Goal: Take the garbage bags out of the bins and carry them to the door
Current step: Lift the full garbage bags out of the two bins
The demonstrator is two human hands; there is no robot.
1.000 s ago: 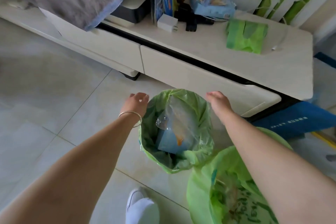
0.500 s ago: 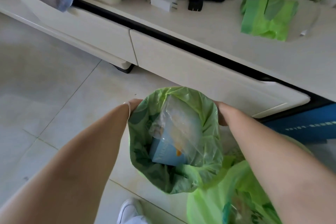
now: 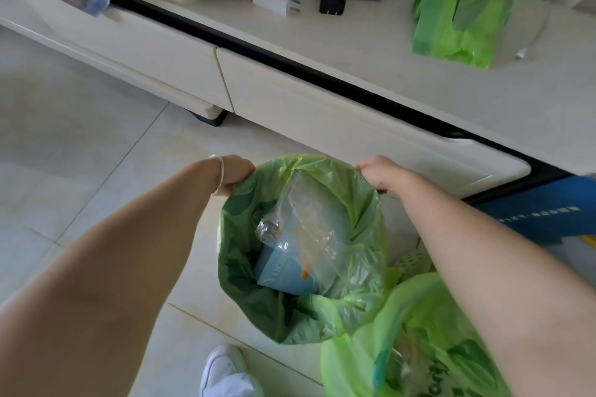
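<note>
A green garbage bag hangs open in front of me, with a blue carton and clear plastic wrap inside. My left hand grips its rim on the left side. On the right side, my right hand grips the rim. A white perforated bin shows partly behind the bag, under my right forearm. A second green garbage bag, filled, sits at the lower right.
A low cream cabinet with drawers runs across the back, bearing a folded pack of green bags, chargers and boxes. A blue box stands at the right. My white shoe is on the tiled floor below.
Both hands went from hovering at the bag's rim to gripping it. The bag has come upward and its mouth has opened wider; the bin now shows behind it.
</note>
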